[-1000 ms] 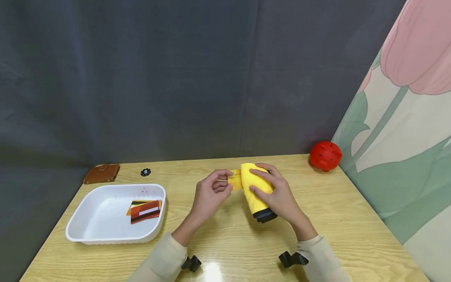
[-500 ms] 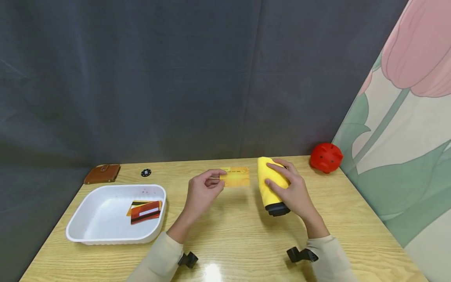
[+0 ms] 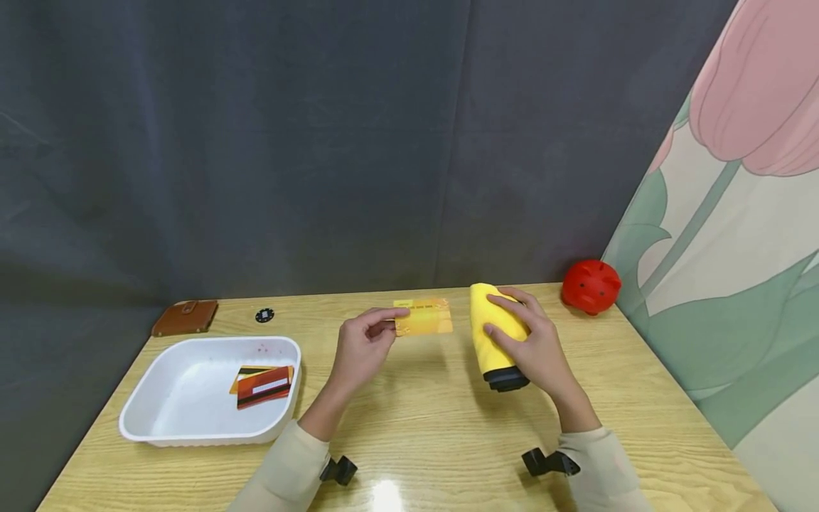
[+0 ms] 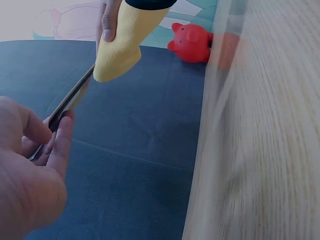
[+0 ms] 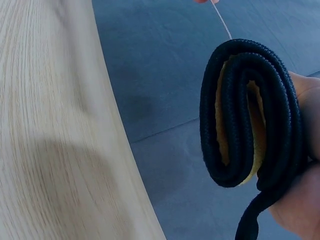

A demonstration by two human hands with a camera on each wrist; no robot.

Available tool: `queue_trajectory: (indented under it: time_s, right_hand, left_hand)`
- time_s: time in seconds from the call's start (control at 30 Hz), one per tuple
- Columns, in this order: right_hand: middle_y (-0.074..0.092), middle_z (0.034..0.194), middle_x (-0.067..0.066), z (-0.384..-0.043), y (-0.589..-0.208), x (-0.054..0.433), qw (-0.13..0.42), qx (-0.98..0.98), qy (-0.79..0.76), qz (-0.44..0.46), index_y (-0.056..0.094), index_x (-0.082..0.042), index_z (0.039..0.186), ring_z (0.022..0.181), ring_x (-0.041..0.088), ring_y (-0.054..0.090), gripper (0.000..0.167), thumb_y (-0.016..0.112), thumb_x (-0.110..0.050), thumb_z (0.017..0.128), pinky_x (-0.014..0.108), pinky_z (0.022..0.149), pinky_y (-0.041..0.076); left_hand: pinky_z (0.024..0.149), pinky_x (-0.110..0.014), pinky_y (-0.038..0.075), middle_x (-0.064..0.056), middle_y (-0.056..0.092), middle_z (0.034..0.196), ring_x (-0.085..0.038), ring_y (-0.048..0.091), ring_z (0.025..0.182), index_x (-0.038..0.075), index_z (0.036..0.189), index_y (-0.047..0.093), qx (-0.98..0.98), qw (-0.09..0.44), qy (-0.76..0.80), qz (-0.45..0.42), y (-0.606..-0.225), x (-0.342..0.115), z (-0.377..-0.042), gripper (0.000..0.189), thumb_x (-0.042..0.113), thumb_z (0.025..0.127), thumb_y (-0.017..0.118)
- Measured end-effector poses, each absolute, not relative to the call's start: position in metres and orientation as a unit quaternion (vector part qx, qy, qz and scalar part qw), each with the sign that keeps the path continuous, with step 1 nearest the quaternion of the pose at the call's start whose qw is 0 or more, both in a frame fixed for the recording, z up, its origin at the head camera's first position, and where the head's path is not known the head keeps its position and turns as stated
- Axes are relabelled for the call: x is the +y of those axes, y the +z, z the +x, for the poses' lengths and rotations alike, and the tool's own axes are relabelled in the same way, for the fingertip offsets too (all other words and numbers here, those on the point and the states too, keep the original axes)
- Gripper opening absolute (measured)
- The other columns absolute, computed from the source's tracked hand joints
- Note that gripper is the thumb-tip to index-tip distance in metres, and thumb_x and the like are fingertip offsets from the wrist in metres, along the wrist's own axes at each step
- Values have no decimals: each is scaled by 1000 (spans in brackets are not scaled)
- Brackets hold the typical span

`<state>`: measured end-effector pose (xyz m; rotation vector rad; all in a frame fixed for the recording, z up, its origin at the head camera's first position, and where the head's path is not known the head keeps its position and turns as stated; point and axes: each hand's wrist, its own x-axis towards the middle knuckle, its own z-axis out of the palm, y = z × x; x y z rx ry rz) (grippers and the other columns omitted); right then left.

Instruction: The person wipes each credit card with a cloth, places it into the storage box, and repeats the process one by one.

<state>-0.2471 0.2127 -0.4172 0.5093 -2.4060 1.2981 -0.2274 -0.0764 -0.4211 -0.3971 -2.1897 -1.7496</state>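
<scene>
My left hand (image 3: pixel 362 350) pinches a yellow-gold bank card (image 3: pixel 425 317) by its left end, above the middle of the table. In the left wrist view the card (image 4: pixel 75 95) appears nearly edge-on between thumb and fingers. Over to the right, my right hand (image 3: pixel 536 348) grips a folded yellow cloth (image 3: pixel 495 327) with a black edge. The cloth's rolled black-bordered layers (image 5: pixel 240 115) show in the right wrist view. In the head view a gap lies between card and cloth, and both are held off the table.
A white tray (image 3: pixel 185 435) at left holds a red card (image 3: pixel 264 387) over a yellow one (image 3: pixel 251 370). Behind it are a brown leather wallet (image 3: pixel 185 317) and a black poker chip (image 3: pixel 264 315). A red piggy bank (image 3: pixel 591 287) stands at the back right, near a dark curtain (image 3: pixel 358 142).
The card and the yellow cloth have come apart: my left hand has drawn left with the card, my right hand right with the cloth. Lately the card has tilted slightly upward.
</scene>
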Motion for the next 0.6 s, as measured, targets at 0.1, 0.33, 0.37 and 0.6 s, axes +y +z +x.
queue_trajectory:
  time_s: [0.1,0.33,0.37,0.6]
  right_hand:
    - [54,149,5,-247,-417,213,177,-851,461,178,69,-18,135,121,10,50,45,79,-15,92,9,87,43]
    - [54,150,5,-247,-417,213,174,-850,464,180,69,-18,136,120,6,50,45,79,-15,92,9,87,43]
    - [54,150,5,-247,-417,213,174,-849,465,180,69,-18,136,120,5,50,44,79,-15,92,9,87,43]
    - [54,150,5,-246,-416,213,172,-849,466,179,69,-18,135,120,5,49,44,79,-16,92,9,87,43]
  left_hand:
    - [76,-17,59,-10,74,119,-14,72,94,10,116,79,-759,150,-616,-146,-420,-77,-227,36,-9,94,57]
    - [81,-24,63,-9,74,120,-24,77,99,13,116,78,-745,132,-641,-127,-420,-78,-228,27,-1,96,66]
    - [80,-25,63,-9,76,118,-24,78,97,12,115,79,-743,131,-645,-123,-420,-78,-228,26,-1,97,66]
    - [70,-30,65,-16,79,91,-15,77,73,2,110,78,-732,109,-664,-103,-417,-79,-227,16,5,97,70]
